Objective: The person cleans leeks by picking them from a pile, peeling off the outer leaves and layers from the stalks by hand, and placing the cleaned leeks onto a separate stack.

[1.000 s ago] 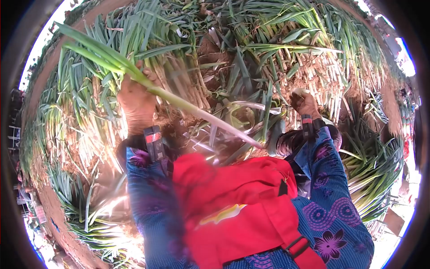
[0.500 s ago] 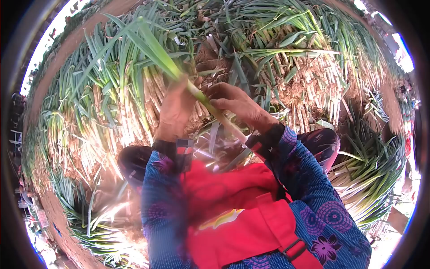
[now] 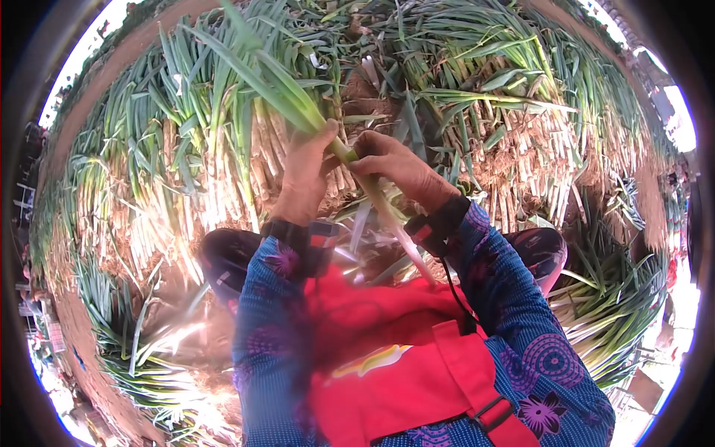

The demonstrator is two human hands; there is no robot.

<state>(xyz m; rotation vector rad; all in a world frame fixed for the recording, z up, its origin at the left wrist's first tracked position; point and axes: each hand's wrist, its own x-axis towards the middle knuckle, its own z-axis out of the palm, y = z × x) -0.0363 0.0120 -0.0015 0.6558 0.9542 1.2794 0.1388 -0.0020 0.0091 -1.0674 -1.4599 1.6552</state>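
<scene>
Head view, read from my remote station. The left bare hand [image 3: 305,173] is closed around one long stalk with a pale shaft and flat green leaves [image 3: 343,153], gripping it near where the leaves begin to spread. The right bare hand [image 3: 402,167] is at the same stalk, just below the left; its thumb and forefinger are narrowed to a pinch against the green part of the shaft. I cannot tell whether this pinch takes the whole stalk or only its outer layer.

Position of the stalk: slanted in front of the body, leaves toward upper left, pale end down toward the red cloth apron [image 3: 424,372]. I cannot tell whether that end touches the cloth.

Each wrist carries a black strap-on band, left [image 3: 320,237] and right [image 3: 432,227]. Sleeves are blue fabric with purple flower and ring prints [image 3: 547,343].

Surroundings: beyond the left hand I note a broad heap of green-leaved, white-stemmed stalks [image 3: 223,149]; beyond the right, a similar heap with brown roots among the stems [image 3: 514,134]. A looser bundle of green and white stalks [image 3: 603,305] lies outside the right knee in dark trousers [image 3: 536,246].
</scene>
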